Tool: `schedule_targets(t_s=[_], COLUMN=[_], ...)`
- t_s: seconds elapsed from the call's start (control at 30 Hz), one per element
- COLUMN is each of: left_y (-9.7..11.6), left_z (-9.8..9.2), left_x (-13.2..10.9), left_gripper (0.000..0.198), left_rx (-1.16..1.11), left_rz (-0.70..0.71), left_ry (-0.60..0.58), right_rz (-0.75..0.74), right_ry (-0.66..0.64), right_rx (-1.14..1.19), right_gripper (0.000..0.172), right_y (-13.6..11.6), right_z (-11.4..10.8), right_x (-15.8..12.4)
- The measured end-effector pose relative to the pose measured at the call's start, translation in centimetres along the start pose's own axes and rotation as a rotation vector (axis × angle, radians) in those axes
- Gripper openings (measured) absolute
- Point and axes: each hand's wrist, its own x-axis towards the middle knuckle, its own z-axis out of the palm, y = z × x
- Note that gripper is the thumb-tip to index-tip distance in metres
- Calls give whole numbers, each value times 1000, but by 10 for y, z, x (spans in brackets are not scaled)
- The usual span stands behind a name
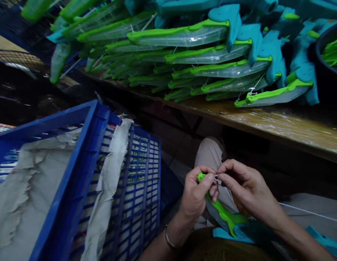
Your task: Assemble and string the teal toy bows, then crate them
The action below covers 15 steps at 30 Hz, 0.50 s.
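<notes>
Over my lap lies a plastic piece with a bright green edge [220,210], a clear underside and a teal end. My left hand [195,190] is closed round its green tip, thumb on top. Close beside it, my right hand [247,185] pinches a thin white string [216,177] at the tip, where the string seems looped. Whether a knot is there is too small to tell. Another length of white cord [310,212] runs from behind my right wrist to the right edge. The teal end is partly hidden under my right forearm.
A wooden bench [239,121] across the top bears a stack of similar green, clear and teal pieces [182,36], some with white string. A dark tub [320,45] holds green parts at the right. A blue crate [95,145] lined with grey sheet stands at my left.
</notes>
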Motion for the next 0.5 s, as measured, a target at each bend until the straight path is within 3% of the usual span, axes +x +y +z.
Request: schedule_targets(t_s=[0.3, 0.5], left_y=[5, 2], left_z=[-3, -6], left_x=[2, 4], left_gripper=[35, 35], left_rx=[8, 2], left_rz=[-42, -40], left_ry=[-49, -60], right_rz=[-428, -588], right_ry=[93, 101], right_rx=[-429, -625], right_gripper=[16, 14], right_y=[5, 12], right_z=[8, 11], right_x=[-2, -6])
